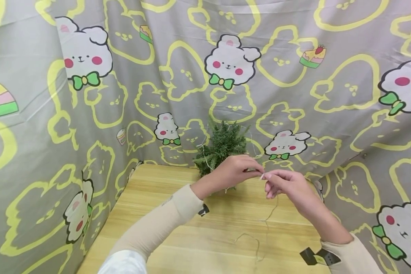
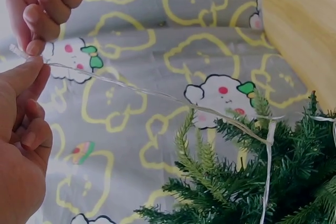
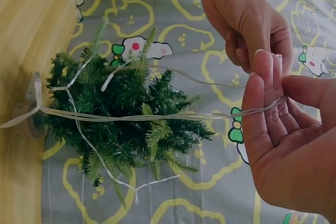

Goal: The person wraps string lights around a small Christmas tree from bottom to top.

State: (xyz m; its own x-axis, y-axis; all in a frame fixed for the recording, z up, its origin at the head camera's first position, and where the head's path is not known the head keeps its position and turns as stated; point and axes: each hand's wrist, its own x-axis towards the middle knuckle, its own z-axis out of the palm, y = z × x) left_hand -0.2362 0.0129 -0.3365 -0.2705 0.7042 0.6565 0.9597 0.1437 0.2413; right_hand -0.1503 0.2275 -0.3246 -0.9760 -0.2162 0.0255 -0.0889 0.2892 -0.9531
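A small artificial Christmas tree stands at the back of the table, with a string of fairy lights draped over its branches. In front of it, to its right, my left hand and right hand meet fingertip to fingertip. The left hand pinches the thin clear wire, which runs from the tree's branches to the fingertips. A small white bulb shows between the hands. My right hand pinches the wire between thumb and fingers; a loose length hangs below it.
The wooden table has a loose tail of wire trailing toward its front. A grey patterned curtain surrounds the table at the back and sides. The tree's round base partly shows in the right wrist view.
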